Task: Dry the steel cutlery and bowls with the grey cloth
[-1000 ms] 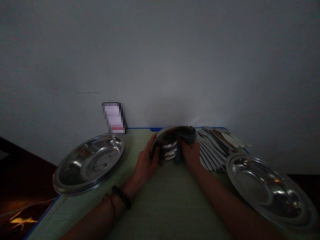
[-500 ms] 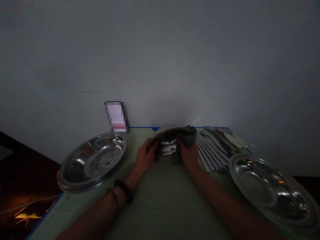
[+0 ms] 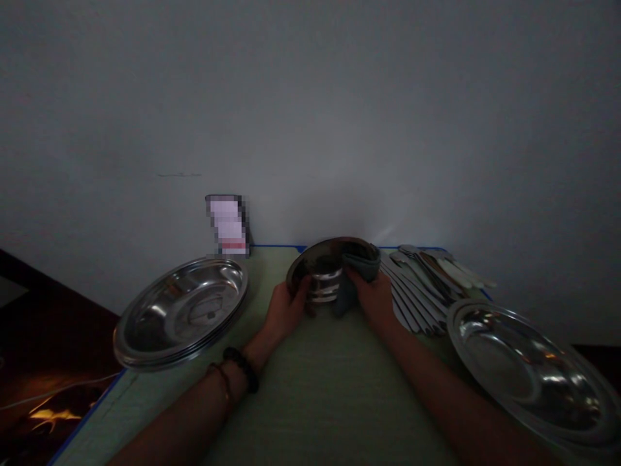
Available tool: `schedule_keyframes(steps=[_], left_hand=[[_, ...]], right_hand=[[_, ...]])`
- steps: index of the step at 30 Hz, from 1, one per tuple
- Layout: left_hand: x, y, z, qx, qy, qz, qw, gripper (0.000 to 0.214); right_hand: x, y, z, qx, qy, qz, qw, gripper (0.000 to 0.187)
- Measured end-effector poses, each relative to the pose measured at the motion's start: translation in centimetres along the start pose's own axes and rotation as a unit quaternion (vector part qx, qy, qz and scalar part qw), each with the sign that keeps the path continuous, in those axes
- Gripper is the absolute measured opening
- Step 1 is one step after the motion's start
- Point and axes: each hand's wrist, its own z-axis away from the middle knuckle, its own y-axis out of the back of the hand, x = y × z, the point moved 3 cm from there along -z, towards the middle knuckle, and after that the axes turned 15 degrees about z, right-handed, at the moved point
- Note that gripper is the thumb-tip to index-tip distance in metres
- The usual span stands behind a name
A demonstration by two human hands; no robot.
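Note:
A shiny metal bowl (image 3: 325, 285), tilted with its underside toward me, is held near the wall end of the table. My left hand (image 3: 287, 308) is closed on its left rim, thumb over the near side. A dark grey-green cloth (image 3: 363, 266) lies folded over the bowl's right side. With fingers closed, my right hand (image 3: 376, 299) presses this cloth against the bowl; the fingers behind are hidden. Just right of that hand, flat metal cutlery (image 3: 412, 304) lies in a fanned row.
Stacked metal basins (image 3: 179, 314) stand on the left of the green table (image 3: 310, 388). Another metal basin (image 3: 528, 375) sits at the right edge. A phone (image 3: 228, 223) leans on the wall. Light-handled utensils (image 3: 460, 272) lie at the back right.
The bowl has tipped, so more of its shiny surface and rim shows. My right hand has shifted slightly right with the cloth. Both hands keep their hold.

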Motion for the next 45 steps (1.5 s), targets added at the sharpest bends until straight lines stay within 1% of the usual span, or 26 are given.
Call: schedule_keyframes(steps=[2, 4, 7, 9, 12, 15, 17, 19, 20, 22, 24, 25, 28, 30, 33, 34, 37, 39, 42, 45], left_hand=[[-0.4, -0.4, 0.2, -0.029, 0.001, 0.027, 0.999, 0.038], [-0.7, -0.9, 0.3, -0.04, -0.004, 0.078, 0.996, 0.039], [-0.7, -1.4, 0.5, -0.021, -0.007, 0.155, 0.988, 0.048], [-0.6, -1.6, 0.4, -0.007, 0.002, 0.171, 0.985, 0.052], [-0.5, -1.6, 0.3, 0.001, 0.013, 0.155, 0.988, 0.052], [-0.4, -1.0, 0.3, 0.016, 0.027, 0.12, 0.992, 0.05], [-0.2, -0.5, 0.2, 0.036, 0.022, 0.094, 0.995, 0.048], [0.1, 0.1, 0.1, 0.068, -0.001, 0.066, 0.995, 0.045], [0.3, 0.4, 0.0, 0.086, -0.015, 0.05, 0.995, 0.044], [0.5, 0.7, -0.2, 0.118, -0.035, 0.018, 0.992, 0.043], [0.5, 0.7, -0.3, 0.128, -0.04, -0.002, 0.991, 0.043], [0.6, 0.6, -0.4, 0.126, -0.04, -0.006, 0.991, 0.044], [0.8, 0.4, -0.3, 0.12, -0.054, -0.013, 0.991, 0.042], [0.8, 0.3, -0.2, 0.107, -0.046, -0.019, 0.993, 0.043], [0.8, 0.2, 0.0, 0.076, 0.002, -0.037, 0.996, 0.049], [0.8, 0.1, 0.2, 0.066, 0.007, -0.047, 0.997, 0.05], [1.0, -0.2, 0.6, 0.032, -0.014, -0.06, 0.998, 0.052], [0.9, -0.6, 0.8, 0.018, -0.035, -0.048, 0.998, 0.05], [0.4, -1.2, 0.9, 0.019, -0.063, -0.004, 0.998, 0.046], [-0.1, -1.7, 0.8, -0.002, -0.049, 0.051, 0.998, 0.051]], right_hand=[[0.0, 0.2, -0.1, 0.007, -0.024, -0.002, 1.0, 0.036], [-0.1, 0.1, 0.2, 0.014, -0.043, -0.028, 0.999, 0.039], [-0.6, -0.5, 0.9, 0.009, -0.05, -0.07, 0.996, 0.042], [-0.9, -0.9, 1.4, 0.0, -0.038, -0.088, 0.995, 0.042], [-0.9, -1.1, 1.5, 0.001, -0.013, -0.085, 0.996, 0.039], [-0.5, -0.8, 0.9, 0.017, -0.002, -0.061, 0.998, 0.039], [-0.3, -0.6, 0.5, 0.023, 0.007, -0.05, 0.998, 0.04], [-0.4, -0.4, 0.3, 0.029, 0.021, -0.052, 0.998, 0.041], [-0.5, -0.3, 0.3, 0.031, 0.029, -0.059, 0.997, 0.039], [-0.8, -0.3, 0.5, 0.028, 0.042, -0.07, 0.996, 0.028], [-1.0, -0.4, 0.7, 0.018, 0.041, -0.064, 0.997, 0.016], [-1.0, -0.4, 0.9, 0.013, 0.034, -0.054, 0.998, 0.015], [-0.8, -0.4, 1.0, 0.001, 0.01, -0.011, 1.0, 0.018], [-0.5, -0.5, 0.8, -0.013, 0.008, 0.0, 1.0, 0.022], [0.0, -0.7, 0.4, -0.03, 0.009, -0.035, 0.999, 0.029], [0.2, -0.8, 0.3, -0.032, 0.006, -0.053, 0.998, 0.032], [0.6, -0.9, 0.2, -0.021, -0.019, -0.088, 0.996, 0.041], [0.6, -1.0, 0.4, -0.014, -0.055, -0.098, 0.994, 0.045], [0.1, -1.0, 1.1, -0.01, -0.089, -0.095, 0.991, 0.049], [-0.6, -1.1, 1.6, -0.018, -0.069, -0.071, 0.995, 0.045]])
